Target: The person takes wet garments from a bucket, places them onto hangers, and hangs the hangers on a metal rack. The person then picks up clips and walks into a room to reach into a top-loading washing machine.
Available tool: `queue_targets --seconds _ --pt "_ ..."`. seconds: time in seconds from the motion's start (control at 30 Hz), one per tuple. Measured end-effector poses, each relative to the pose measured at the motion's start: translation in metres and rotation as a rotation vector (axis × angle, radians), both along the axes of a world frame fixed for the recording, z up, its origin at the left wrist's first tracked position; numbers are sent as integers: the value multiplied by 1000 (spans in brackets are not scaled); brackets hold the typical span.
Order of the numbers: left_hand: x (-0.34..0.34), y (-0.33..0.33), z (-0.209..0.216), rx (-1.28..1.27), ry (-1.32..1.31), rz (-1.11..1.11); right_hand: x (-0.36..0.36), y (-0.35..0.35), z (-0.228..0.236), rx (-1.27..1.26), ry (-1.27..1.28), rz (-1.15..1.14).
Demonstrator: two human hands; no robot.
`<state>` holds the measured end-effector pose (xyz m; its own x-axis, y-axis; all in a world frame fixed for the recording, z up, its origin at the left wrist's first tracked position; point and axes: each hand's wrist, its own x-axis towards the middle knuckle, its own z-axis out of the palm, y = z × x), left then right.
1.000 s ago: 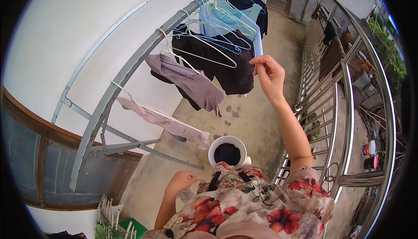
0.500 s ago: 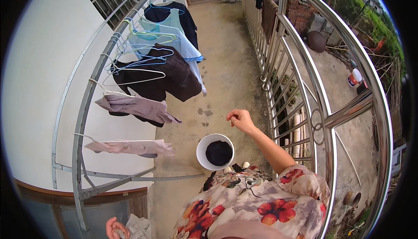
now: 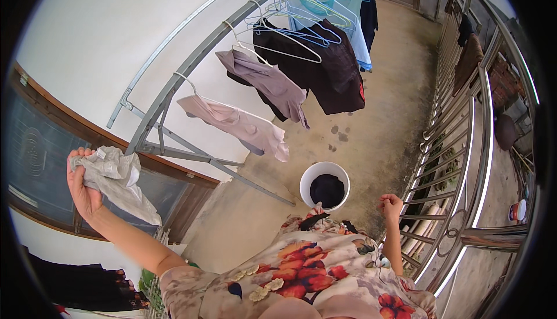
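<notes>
My left hand (image 3: 83, 188), raised at the far left, has its fingers closed around a crumpled pale grey cloth garment (image 3: 125, 179). The garment hangs down from the hand beside the end of the metal drying rack (image 3: 165, 98). My right hand (image 3: 391, 204) is held low beside the steel railing, its fingers curled in, with nothing visible in them. Between my hands, on the floor, stands a white bucket (image 3: 307, 171) with dark cloth (image 3: 327, 191) inside. A pale pink garment (image 3: 235, 123) hangs on the rack at the end nearest me, with a mauve garment (image 3: 264, 81) behind it.
Dark trousers (image 3: 342, 81), a light blue top (image 3: 362, 29) and several hangers (image 3: 290, 46) fill the rack's farther part. The steel railing (image 3: 484, 121) runs along the right, with a brown cloth (image 3: 469, 63) over it. A wood-framed door (image 3: 46, 145) is at the left.
The view has swung left. My left hand has risen from the lower edge with the grey garment. My right hand has drawn back from beside the bucket towards my body.
</notes>
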<state>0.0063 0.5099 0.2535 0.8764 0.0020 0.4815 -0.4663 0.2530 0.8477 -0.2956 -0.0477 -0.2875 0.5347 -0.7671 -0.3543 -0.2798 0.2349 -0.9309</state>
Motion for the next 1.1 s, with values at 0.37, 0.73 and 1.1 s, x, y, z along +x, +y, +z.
queue_targets --seconds 0.37,0.73,1.1 --pt "34 -23 25 486 -133 450 1 -13 -16 19 -5 25" --pt "38 9 10 616 -237 863 81 -33 36 -263 35 130" --pt "24 110 -47 950 105 737 333 0 267 -1114 -710 431"
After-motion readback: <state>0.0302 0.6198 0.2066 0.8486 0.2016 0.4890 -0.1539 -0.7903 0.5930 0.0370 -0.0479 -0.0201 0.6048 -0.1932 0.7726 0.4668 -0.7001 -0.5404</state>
